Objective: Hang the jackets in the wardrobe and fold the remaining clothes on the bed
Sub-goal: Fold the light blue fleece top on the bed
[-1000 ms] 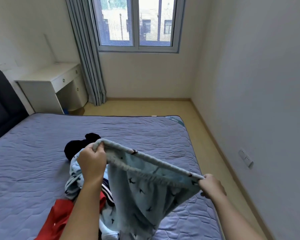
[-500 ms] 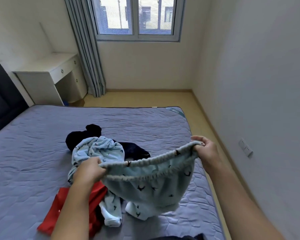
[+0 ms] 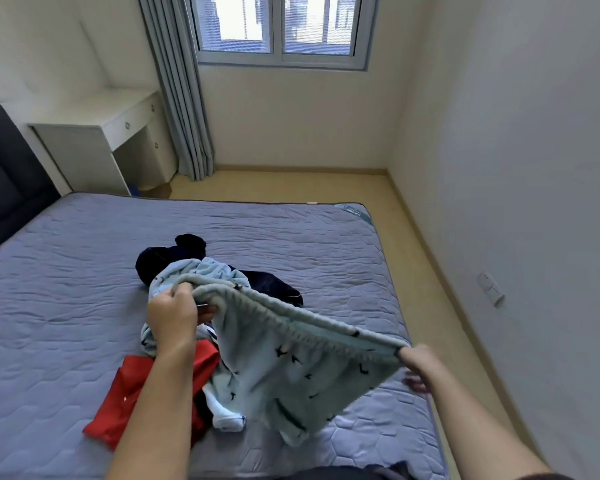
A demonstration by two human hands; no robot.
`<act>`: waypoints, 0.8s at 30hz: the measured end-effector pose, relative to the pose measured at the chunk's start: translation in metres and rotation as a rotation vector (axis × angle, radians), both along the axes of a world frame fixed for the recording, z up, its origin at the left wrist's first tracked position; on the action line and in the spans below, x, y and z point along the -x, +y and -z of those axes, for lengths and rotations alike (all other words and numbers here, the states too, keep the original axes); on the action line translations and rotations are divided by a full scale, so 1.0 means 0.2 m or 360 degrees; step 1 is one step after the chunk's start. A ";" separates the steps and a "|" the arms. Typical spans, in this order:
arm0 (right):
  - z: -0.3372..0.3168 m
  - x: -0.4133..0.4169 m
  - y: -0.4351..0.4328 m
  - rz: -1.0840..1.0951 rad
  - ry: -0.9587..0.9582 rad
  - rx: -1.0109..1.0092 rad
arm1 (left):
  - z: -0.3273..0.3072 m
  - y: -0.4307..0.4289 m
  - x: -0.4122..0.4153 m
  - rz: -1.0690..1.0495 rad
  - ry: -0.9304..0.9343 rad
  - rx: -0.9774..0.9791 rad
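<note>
Light blue fleece trousers with small dark bird prints hang over the bed, stretched by the elastic waistband. My left hand grips one end of the waistband above the clothes pile. My right hand pinches the other end near the bed's right edge. Under them lie a matching light blue top, a dark navy garment and a red garment. A white cuff sticks out below the trousers.
A dark headboard stands at the left. A white desk sits in the far left corner beside grey curtains and a window. Bare wooden floor runs along the right wall, which carries a socket.
My right hand has dropped lower and toward the bed's right edge, and my left hand has risen. The waistband now slopes down to the right.
</note>
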State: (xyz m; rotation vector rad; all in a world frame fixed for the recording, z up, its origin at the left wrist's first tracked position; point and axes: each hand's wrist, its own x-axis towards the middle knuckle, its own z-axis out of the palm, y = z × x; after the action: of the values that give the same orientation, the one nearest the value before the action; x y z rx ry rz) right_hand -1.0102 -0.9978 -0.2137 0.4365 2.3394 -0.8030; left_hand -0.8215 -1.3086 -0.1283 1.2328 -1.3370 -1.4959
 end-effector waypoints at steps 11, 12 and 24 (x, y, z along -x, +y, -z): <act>-0.46 0.12 -0.28 0.0362 0.0330 0.1521 | -0.08 -0.12 0.02 0.0348 -0.0615 0.0567; -0.56 0.16 -0.30 0.0268 0.0427 0.1454 | -0.17 -0.16 0.04 0.0388 -0.0640 0.0702; -2.46 0.53 -0.37 -0.0510 0.1785 0.0628 | -1.97 -0.54 0.27 0.0579 -0.1061 0.1783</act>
State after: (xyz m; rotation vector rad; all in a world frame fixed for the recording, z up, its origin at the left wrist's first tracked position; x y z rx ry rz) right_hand -1.1168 -1.0710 0.2785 -0.7425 2.9466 -1.5596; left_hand -0.8762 -1.4174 0.2654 0.7233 -2.4357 -0.2694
